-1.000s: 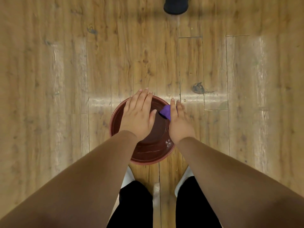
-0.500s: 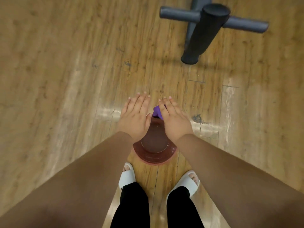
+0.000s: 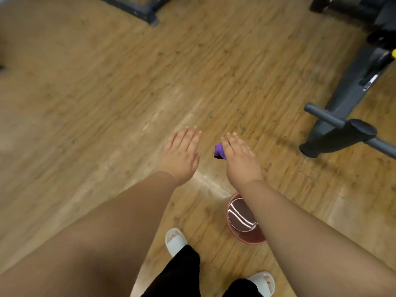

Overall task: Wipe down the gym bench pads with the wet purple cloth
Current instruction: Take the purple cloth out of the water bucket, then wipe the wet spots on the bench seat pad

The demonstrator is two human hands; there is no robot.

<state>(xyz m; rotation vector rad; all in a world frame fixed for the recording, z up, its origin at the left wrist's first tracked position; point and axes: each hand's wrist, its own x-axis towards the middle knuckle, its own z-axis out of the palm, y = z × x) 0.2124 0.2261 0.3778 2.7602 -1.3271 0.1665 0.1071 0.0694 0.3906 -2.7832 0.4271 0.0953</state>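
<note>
My right hand holds the purple cloth under its palm, a bunched corner sticking out on the thumb side. My left hand hovers beside it, fingers straight and empty, a short gap between the two. Both hands are raised above the wooden floor. The red-brown bucket stands on the floor below my right forearm, partly hidden by it. A grey gym bench frame with a black foam roller lies at the right; its pads are out of view.
My feet in white slippers stand on the wooden floor, just left of and behind the bucket. Another dark metal base lies at the top left of centre. More black equipment fills the top right corner.
Both hands have lifted away from the bucket, the right one bringing the cloth out. The view has swung left and up, so the bucket and bench frame now sit further right.
</note>
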